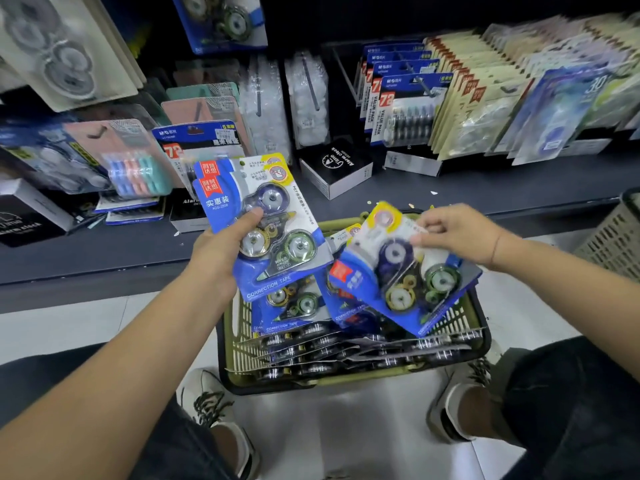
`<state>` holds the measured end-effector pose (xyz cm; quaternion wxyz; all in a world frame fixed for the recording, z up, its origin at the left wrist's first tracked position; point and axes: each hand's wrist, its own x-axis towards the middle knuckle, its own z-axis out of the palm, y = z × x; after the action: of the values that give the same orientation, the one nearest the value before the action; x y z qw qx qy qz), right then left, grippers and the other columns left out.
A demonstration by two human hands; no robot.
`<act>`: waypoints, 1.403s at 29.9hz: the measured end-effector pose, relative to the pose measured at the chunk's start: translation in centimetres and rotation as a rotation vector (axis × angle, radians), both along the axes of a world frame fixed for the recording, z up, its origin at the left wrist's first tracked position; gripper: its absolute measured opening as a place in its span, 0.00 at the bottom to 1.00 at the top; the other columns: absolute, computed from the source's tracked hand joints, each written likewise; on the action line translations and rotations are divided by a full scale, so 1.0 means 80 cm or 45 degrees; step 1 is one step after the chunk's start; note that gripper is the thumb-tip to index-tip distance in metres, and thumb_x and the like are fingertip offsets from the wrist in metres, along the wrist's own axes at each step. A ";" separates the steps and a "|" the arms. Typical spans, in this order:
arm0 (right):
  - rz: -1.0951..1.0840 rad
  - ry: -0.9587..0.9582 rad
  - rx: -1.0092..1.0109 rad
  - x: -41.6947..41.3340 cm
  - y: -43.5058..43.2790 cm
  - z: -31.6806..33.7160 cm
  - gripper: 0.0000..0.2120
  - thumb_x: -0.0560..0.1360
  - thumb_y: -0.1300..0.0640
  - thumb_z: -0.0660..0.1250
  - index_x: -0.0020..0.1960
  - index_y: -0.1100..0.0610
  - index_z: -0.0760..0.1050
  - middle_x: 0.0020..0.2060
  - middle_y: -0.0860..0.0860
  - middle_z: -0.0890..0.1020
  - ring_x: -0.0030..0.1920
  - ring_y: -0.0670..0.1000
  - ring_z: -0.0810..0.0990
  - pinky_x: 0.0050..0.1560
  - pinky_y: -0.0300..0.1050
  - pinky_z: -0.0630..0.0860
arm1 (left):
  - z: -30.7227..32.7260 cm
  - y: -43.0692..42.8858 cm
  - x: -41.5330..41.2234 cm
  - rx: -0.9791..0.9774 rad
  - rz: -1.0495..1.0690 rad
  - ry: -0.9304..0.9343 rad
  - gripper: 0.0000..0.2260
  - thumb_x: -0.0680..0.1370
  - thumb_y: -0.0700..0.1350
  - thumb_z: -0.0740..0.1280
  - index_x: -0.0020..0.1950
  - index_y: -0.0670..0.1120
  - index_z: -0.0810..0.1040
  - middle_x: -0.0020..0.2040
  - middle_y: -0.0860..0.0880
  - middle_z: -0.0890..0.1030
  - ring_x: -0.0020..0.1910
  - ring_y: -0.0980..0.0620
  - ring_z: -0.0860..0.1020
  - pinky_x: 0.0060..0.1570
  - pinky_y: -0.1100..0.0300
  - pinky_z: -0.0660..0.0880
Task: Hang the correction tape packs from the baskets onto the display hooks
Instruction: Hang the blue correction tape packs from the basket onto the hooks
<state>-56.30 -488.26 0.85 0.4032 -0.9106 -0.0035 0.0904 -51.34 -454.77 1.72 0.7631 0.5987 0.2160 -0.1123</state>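
Your left hand [221,251] holds blue correction tape packs [277,209] upright, while your right hand [457,233] pinches another pack [398,282] tilted over the full olive basket [238,341].

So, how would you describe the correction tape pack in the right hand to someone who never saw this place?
Find the olive green basket on the floor between the feet. Over its right side the right hand pinches one pack by its top. Unlike the stacked packs below, it is raised and tilted; the packs in the left hand stand upright.
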 end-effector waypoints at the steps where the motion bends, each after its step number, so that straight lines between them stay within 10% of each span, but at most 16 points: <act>1: -0.105 0.002 0.184 0.004 -0.006 0.007 0.06 0.74 0.59 0.72 0.38 0.55 0.79 0.30 0.52 0.80 0.34 0.46 0.75 0.41 0.39 0.73 | 0.000 0.000 0.000 0.004 0.029 -0.006 0.11 0.73 0.47 0.78 0.52 0.48 0.82 0.47 0.48 0.88 0.40 0.49 0.86 0.38 0.52 0.83; 13: -0.769 0.081 1.116 0.022 0.007 0.025 0.07 0.80 0.62 0.63 0.45 0.59 0.77 0.31 0.51 0.84 0.30 0.48 0.82 0.33 0.41 0.80 | 0.003 -0.023 -0.018 -0.057 -0.128 0.011 0.09 0.74 0.44 0.75 0.54 0.47 0.83 0.46 0.47 0.88 0.37 0.50 0.86 0.31 0.57 0.81; 17: -0.799 0.170 1.074 0.018 0.054 0.022 0.03 0.80 0.62 0.63 0.49 0.60 0.75 0.42 0.59 0.79 0.42 0.56 0.78 0.47 0.50 0.75 | 0.011 -0.050 -0.030 -0.115 -0.248 0.100 0.13 0.69 0.51 0.75 0.50 0.46 0.84 0.42 0.46 0.88 0.35 0.50 0.86 0.29 0.58 0.81; 23: -0.683 0.223 0.891 -0.004 0.113 0.007 0.08 0.80 0.61 0.63 0.42 0.57 0.73 0.37 0.55 0.76 0.37 0.52 0.72 0.41 0.45 0.69 | 0.013 -0.069 -0.046 -0.122 -0.478 0.135 0.31 0.57 0.55 0.78 0.58 0.46 0.83 0.50 0.46 0.88 0.42 0.50 0.87 0.38 0.58 0.82; 27: -0.517 0.470 1.157 -0.003 0.089 0.009 0.09 0.82 0.54 0.61 0.47 0.57 0.75 0.41 0.54 0.81 0.39 0.52 0.78 0.44 0.48 0.74 | 0.007 -0.062 -0.041 -0.013 -0.439 0.153 0.23 0.63 0.49 0.78 0.56 0.46 0.83 0.48 0.47 0.88 0.41 0.50 0.86 0.42 0.55 0.82; 33: 0.367 0.770 -0.065 -0.021 0.032 -0.020 0.18 0.72 0.52 0.74 0.59 0.56 0.76 0.57 0.50 0.82 0.59 0.49 0.80 0.61 0.39 0.75 | -0.004 -0.029 -0.010 0.067 -0.162 0.172 0.07 0.74 0.45 0.76 0.50 0.48 0.82 0.40 0.49 0.87 0.35 0.51 0.85 0.39 0.55 0.82; 42: 0.531 0.749 -0.444 -0.020 0.034 -0.031 0.19 0.68 0.54 0.78 0.57 0.56 0.78 0.43 0.45 0.77 0.45 0.46 0.76 0.47 0.37 0.74 | -0.003 -0.016 -0.003 0.043 -0.114 0.142 0.08 0.73 0.46 0.77 0.50 0.48 0.81 0.42 0.48 0.88 0.36 0.51 0.86 0.44 0.51 0.82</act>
<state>-57.91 -485.55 -1.62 0.1994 -0.8804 -0.0571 0.4264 -51.54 -456.05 1.51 0.7338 0.6134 0.2331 -0.1759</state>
